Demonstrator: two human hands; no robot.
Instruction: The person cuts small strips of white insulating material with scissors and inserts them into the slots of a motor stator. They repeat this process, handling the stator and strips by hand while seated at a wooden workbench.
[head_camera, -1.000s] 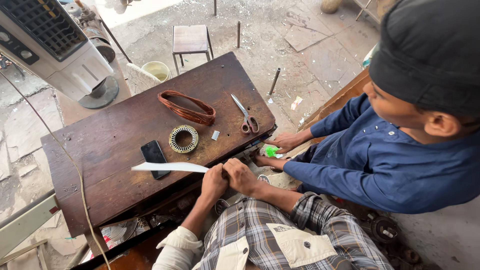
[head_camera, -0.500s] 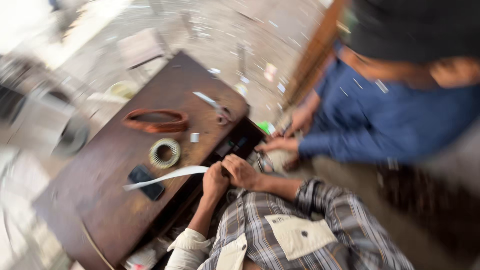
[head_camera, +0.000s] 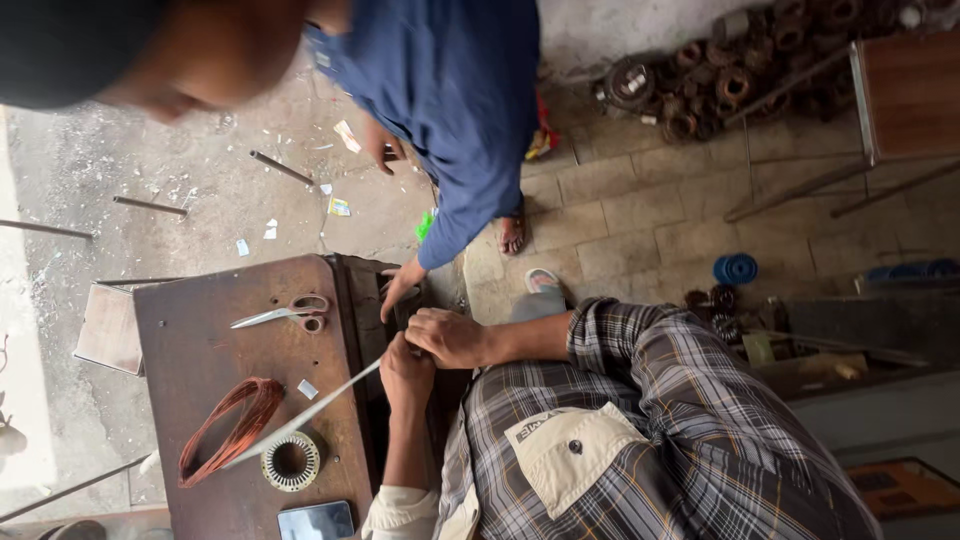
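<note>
Hands grip white strip over brown table.

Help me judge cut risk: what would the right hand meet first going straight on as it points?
Probably the scissors on the brown table beyond the right hand; the co-worker's hand lies close beside that line, depth unclear.
</note>
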